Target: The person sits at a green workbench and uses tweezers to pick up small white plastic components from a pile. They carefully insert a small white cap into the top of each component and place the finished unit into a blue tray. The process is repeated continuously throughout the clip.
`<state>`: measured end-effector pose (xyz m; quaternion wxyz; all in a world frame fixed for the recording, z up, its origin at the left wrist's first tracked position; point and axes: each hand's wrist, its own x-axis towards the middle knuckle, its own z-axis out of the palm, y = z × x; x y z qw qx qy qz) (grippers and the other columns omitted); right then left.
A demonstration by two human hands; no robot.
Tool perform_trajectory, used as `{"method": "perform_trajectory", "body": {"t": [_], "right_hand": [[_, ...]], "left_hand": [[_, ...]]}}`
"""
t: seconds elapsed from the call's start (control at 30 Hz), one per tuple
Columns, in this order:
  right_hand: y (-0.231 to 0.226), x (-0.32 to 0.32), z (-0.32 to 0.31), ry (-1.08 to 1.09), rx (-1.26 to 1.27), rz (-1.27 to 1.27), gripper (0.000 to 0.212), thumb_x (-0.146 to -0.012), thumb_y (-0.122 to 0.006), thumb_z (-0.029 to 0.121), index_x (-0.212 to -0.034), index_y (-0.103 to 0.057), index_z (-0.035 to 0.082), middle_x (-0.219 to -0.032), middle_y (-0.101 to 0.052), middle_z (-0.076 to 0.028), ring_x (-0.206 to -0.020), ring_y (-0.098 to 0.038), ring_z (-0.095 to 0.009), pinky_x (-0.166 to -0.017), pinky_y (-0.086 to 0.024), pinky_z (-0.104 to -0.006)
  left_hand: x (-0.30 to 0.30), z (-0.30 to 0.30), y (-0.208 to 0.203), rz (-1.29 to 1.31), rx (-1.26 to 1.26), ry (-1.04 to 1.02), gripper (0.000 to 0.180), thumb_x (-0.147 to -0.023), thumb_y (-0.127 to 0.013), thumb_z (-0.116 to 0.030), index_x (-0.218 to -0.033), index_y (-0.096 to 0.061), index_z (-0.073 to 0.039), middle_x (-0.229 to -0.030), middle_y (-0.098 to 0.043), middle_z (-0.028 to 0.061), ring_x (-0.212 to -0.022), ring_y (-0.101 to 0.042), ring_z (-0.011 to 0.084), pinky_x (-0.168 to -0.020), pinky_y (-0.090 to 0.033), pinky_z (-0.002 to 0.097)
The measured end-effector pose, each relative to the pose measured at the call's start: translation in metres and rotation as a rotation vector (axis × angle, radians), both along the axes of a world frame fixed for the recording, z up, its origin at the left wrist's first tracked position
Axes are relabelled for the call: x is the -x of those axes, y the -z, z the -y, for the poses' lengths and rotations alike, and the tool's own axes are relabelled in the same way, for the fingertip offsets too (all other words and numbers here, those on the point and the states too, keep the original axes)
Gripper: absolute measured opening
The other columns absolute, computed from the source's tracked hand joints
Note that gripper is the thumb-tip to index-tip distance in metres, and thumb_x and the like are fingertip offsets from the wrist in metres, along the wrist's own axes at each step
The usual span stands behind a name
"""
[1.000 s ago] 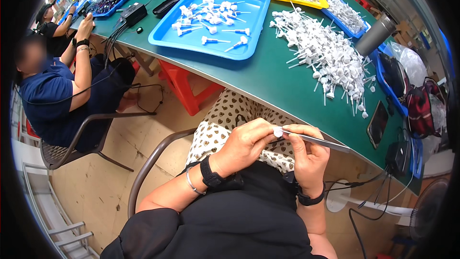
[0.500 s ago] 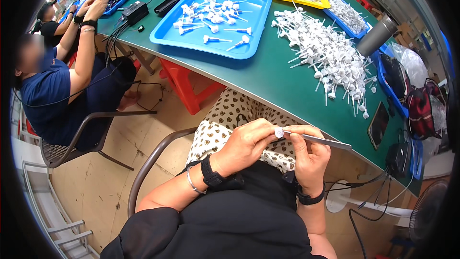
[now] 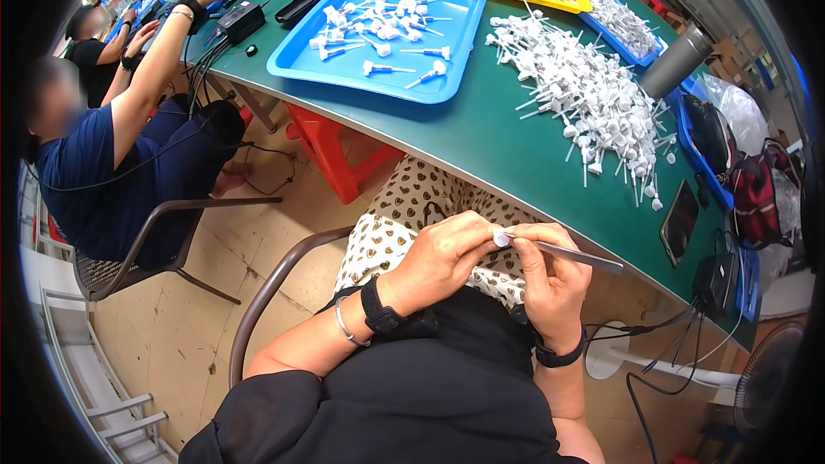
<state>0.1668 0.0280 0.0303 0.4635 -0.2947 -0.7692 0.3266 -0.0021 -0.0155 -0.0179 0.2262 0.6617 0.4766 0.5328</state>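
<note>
"Passage?"
"Bare strip of table (image 3: 494,90) between blue tray (image 3: 460,0) and heap (image 3: 593,94); wider stretch ahead of right hand (image 3: 554,279)."
"Obstacles?"
"Yellow tray (image 3: 577,5) across strip's far end; flask (image 3: 677,62) beside heap; phone (image 3: 679,223) and adapter (image 3: 715,279) toward right end."

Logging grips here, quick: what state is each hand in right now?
Left hand: closed, fingertips pinching a small white piece.
Right hand: closed, holding a thin metal tool.

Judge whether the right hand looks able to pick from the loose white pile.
Probably not as it stands: the right hand grips a slim metal tool. Nothing seems to block its way to the white pile on the green table, though.
</note>
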Motion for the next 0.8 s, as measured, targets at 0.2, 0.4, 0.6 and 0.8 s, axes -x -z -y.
{"method": "perform_trajectory", "body": {"t": [0.2, 0.4, 0.6, 0.8], "right_hand": [[0.003, 0.001, 0.002, 0.021, 0.057, -0.053, 0.008, -0.093, -0.07, -0.001, -0.101, -0.069, -0.004, -0.094, -0.073, -0.012, -0.081, -0.069, -0.022, -0.072, -0.055, -0.03], [0.003, 0.001, 0.002, 0.018, 0.049, -0.042, 0.008, -0.092, -0.07, -0.002, -0.1, -0.069, -0.004, -0.093, -0.073, -0.012, -0.08, -0.069, -0.022, -0.072, -0.055, -0.0303], [0.0, 0.0, -0.002, -0.014, -0.03, 0.015, 0.007, -0.09, -0.071, -0.002, -0.097, -0.069, -0.002, -0.092, -0.072, -0.013, -0.078, -0.068, -0.024, -0.07, -0.055, -0.0315], [-0.009, -0.002, -0.006, -0.059, -0.171, 0.171, 0.009, -0.089, -0.071, -0.003, -0.098, -0.069, 0.0, -0.091, -0.072, -0.013, -0.079, -0.068, -0.024, -0.069, -0.055, -0.0318]], "left_hand": [[0.001, 0.0, -0.001, 0.003, -0.005, -0.005, 0.021, -0.09, -0.07, 0.004, -0.11, -0.07, 0.0, -0.092, -0.067, 0.0106, -0.081, -0.067, 0.0259, -0.071, -0.054, 0.0342], [0.001, -0.001, 0.0, -0.006, -0.002, 0.003, 0.021, -0.09, -0.07, 0.004, -0.11, -0.07, 0.0, -0.093, -0.068, 0.0109, -0.082, -0.068, 0.0264, -0.071, -0.055, 0.0344], [0.0, -0.001, 0.002, -0.01, 0.001, 0.004, 0.021, -0.089, -0.07, 0.004, -0.11, -0.07, -0.001, -0.093, -0.068, 0.0113, -0.082, -0.068, 0.0275, -0.072, -0.055, 0.0352], [0.001, 0.0, 0.001, -0.01, 0.001, 0.017, 0.022, -0.089, -0.07, 0.004, -0.11, -0.07, -0.001, -0.094, -0.068, 0.0119, -0.081, -0.067, 0.0275, -0.071, -0.054, 0.0352]]}}
